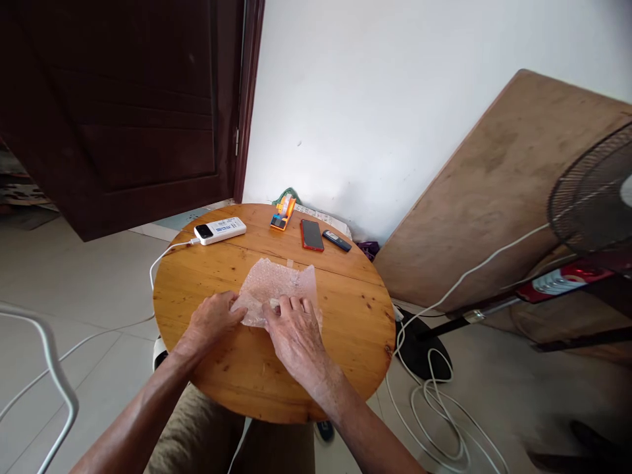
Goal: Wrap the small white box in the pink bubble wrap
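A sheet of clear bubble wrap (276,284) lies on the round wooden table (360,309), a strip of tape at its far edge. My left hand (213,317) pinches the wrap's near left corner with its fingers closed. My right hand (295,329) rests on the wrap's near edge, fingers curled down and pressing it against the tabletop. Whether anything lies inside the wrap is hidden by my fingers.
Along the table's far side lie a white power bank (220,230) with a white cable (162,255), an orange tape dispenser (283,214), a red-edged phone (312,235) and a small dark phone (337,241). A standing fan (590,197), a leaning wooden board (494,197) and floor cables (439,401) are at the right.
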A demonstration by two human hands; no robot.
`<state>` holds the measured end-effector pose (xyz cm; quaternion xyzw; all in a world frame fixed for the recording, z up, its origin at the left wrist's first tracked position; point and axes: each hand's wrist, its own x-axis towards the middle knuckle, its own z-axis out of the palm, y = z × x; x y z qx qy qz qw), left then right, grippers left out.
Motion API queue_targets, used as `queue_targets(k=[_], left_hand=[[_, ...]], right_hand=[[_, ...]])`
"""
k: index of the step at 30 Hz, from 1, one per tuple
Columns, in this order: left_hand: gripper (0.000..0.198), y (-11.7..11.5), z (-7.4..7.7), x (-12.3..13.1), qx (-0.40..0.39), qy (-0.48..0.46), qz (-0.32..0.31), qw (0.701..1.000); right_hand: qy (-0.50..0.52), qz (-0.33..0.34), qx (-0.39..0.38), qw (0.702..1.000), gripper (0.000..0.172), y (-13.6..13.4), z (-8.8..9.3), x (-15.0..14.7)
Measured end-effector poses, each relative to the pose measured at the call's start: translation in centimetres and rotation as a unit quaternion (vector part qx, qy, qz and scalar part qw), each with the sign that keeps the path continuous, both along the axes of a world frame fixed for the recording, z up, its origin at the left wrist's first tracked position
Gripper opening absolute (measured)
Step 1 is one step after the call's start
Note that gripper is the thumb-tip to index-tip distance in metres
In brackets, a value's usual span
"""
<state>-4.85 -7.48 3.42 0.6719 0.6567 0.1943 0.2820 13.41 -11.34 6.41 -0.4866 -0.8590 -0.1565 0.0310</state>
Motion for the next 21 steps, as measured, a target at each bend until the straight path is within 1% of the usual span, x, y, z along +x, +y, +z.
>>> queue_targets(k=[2, 4, 7, 10, 11, 12, 15, 17, 21], left_hand=[[0.025, 0.0, -0.4, 0.0, -0.007, -0.105, 0.016, 0.994], [0.044, -0.1, -0.7, 0.1, 0.003, -0.190, 0.056, 0.980], [0.073, -0.6, -0.8, 0.6, 0.007, -0.259, 0.106, 0.960], [0.086, -1.1, -0.6, 1.0, -0.053, -0.313, 0.128, 0.940], [0.085, -1.1, -0.5, 1.0, -0.072, -0.327, 0.132, 0.933], [0.079, -1.2, -0.5, 0.9, -0.086, -0.338, 0.128, 0.928], [0.046, -1.0, -0.2, 0.6, -0.100, -0.351, 0.085, 0.927], [0.031, -0.7, -0.2, 0.6, -0.085, -0.344, 0.066, 0.933], [0.025, -0.7, -0.1, 1.5, -0.034, -0.339, 0.072, 0.937]], right_hand=[[-0.003, 0.001, -0.004, 1.000, 0.021, 0.0, 0.0, 0.0], [-0.003, 0.001, -0.005, 1.000, 0.021, 0.0, -0.1, 0.0], [0.004, 0.002, 0.002, 1.000, 0.022, 0.0, -0.2, 0.0], [0.014, 0.002, 0.006, 1.000, 0.020, 0.0, -0.3, 0.0], [0.017, 0.003, 0.004, 1.000, 0.020, 0.0, -0.3, -0.1], [0.018, 0.003, 0.001, 1.000, 0.019, 0.0, -0.3, -0.1], [0.022, 0.006, -0.005, 1.000, 0.020, 0.2, -0.2, -0.2], [0.024, 0.009, -0.008, 1.000, 0.021, 0.2, -0.2, -0.2], [0.029, 0.015, -0.015, 0.999, 0.021, 0.3, -0.1, -0.2]])
